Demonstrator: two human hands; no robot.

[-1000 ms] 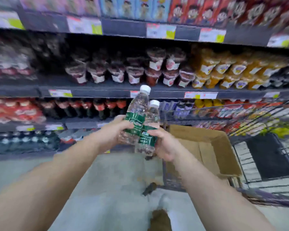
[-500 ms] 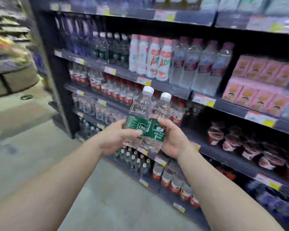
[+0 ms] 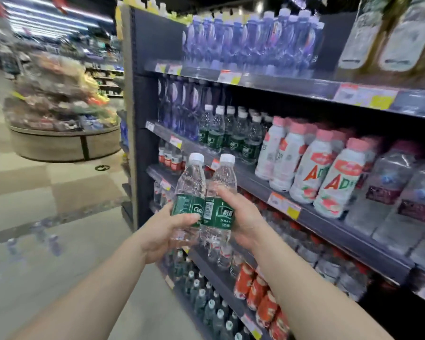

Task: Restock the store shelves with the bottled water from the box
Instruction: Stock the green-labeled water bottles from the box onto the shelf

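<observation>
Two bottles upright, touching, centre frame. Left hand (image 3: 168, 228) wraps left bottle (image 3: 189, 192) at its green label; right hand (image 3: 243, 217) wraps right bottle (image 3: 220, 202) likewise. Matching green-label row (image 3: 227, 136) on shelf at 12 o'clock. Risk: crowded row, so pushing in could topple neighbours; clear plastic may slip.

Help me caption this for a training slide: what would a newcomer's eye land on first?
Two green-labelled water bottles held side by side at centre, one in the left hand, the other in the right hand. Next, the white pink-capped bottles on the shelf to the right. Matching green-labelled bottles stand on that same shelf, above the hands.
</observation>
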